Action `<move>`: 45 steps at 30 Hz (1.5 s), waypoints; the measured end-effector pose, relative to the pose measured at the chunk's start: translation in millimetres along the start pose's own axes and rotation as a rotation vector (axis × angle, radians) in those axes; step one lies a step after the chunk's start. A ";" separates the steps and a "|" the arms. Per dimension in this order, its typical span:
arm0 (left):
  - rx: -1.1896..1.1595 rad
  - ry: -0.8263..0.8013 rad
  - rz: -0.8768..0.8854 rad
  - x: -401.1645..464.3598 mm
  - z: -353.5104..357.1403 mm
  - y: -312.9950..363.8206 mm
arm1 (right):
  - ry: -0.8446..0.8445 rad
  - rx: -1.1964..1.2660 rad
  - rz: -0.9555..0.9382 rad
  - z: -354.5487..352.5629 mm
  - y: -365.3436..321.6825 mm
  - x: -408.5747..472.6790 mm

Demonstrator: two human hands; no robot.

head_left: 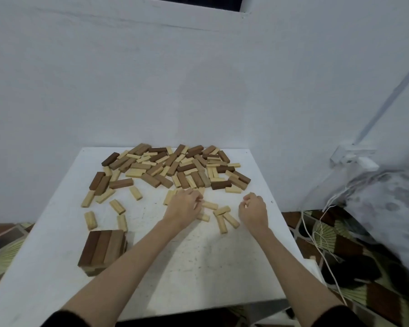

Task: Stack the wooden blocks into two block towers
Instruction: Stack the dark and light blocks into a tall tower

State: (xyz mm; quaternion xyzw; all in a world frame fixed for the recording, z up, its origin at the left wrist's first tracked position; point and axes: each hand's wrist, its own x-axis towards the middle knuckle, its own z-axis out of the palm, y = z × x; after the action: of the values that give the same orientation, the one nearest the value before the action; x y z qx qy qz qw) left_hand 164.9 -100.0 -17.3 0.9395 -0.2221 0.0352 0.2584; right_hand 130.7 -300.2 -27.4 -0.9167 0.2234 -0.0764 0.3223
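My dark block tower (103, 250) stands near the table's (198, 267) left edge. My left hand (183, 206) curls onto pale blocks (209, 205) mid-table; my right hand (253, 210) pinches something small beside them. The loose pile (172, 167) fills the far edge; the near half lies bare.

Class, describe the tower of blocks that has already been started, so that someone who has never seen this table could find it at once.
Start at the white table and go to its near left corner, on the side of the person's left hand. There stands the dark block tower. Unlike the loose pile of blocks at the far edge, its brown blocks lie side by side in neat layers.
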 end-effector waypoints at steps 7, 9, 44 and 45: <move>-0.032 0.101 -0.109 30.7 17.3 -7.9 | 0.157 -0.040 -0.053 21.4 22.7 20.2; -0.025 0.122 -0.159 39.5 15.4 -13.5 | 0.177 -0.048 -0.065 25.6 26.1 25.5; -0.462 0.375 -0.413 42.3 7.0 -22.6 | -0.158 -0.408 -0.465 50.1 -31.9 73.9; -0.484 0.384 -0.416 40.6 5.0 -20.4 | -0.111 -0.290 -0.408 46.5 -33.5 74.4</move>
State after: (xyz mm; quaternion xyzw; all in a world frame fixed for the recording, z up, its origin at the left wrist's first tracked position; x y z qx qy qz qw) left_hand 210.1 -103.1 -23.8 0.8525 0.0241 0.1043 0.5117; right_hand 222.1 -285.2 -43.1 -0.9823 0.0242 -0.0568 0.1770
